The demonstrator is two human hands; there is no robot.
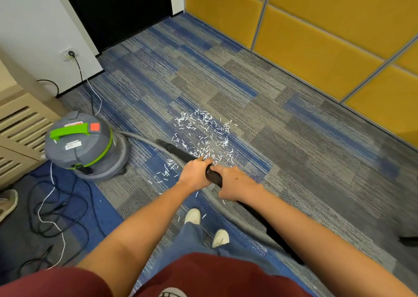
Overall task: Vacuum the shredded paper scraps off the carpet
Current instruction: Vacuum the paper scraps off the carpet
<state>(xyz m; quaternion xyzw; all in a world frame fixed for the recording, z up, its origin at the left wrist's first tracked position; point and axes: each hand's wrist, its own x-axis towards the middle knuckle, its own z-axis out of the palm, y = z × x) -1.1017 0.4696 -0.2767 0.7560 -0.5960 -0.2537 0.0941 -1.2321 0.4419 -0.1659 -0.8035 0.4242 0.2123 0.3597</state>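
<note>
Both hands made up the grip: the left hand [195, 174] was curled over the black wand [178, 153] from its left side, and the right hand [236, 183] was wrapped round the same tube just behind it, with only a short stretch of tube showing between them. Neither hand had its fingers spread. Holding with both hands so close together probably gave steady control of the angle of a long, stiff tube.

From the hands the wand sloped forward and to the left, its far end low over the carpet [294, 138] at the near-left edge of the paper scraps [203, 131]. The scraps lay in a loose white patch ahead of the hands, with a thinner scatter trailing back toward the person's feet, so most of the job seemingly remained.

The grey hose [239, 222] ran under the wand and curved back to the canister vacuum [83, 147] standing off to the left. Its cord [79, 70] led to a wall socket [70, 53].
</note>
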